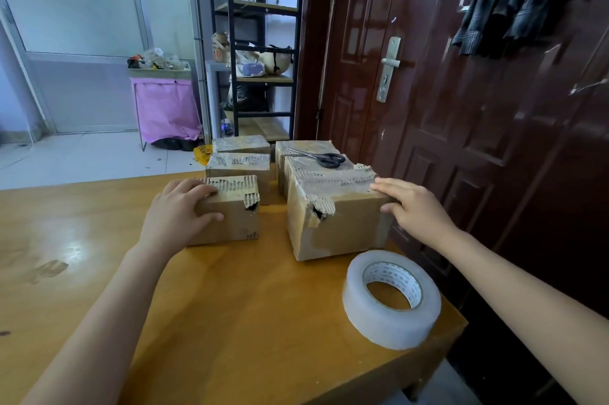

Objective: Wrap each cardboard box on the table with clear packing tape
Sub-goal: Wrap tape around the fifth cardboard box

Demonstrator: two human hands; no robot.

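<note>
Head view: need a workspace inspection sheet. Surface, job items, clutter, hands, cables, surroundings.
Surface: wooden table, glossy, faint marks at left.
Job's things: small box and large box in front, both with torn corners; three more boxes behind; tape roll lying flat near the right edge.
Clutter: scissors on a rear box.
Hands: left hand grips the small box; right hand grips the large box's right corner.
Cables: nothing seen.
Surroundings: dark door at right, shelf rack behind, pink-lined bin.

We counted five cardboard boxes [230, 213] ahead of our hands, one tape roll [391, 299], and one pair of scissors [324, 159].
</note>
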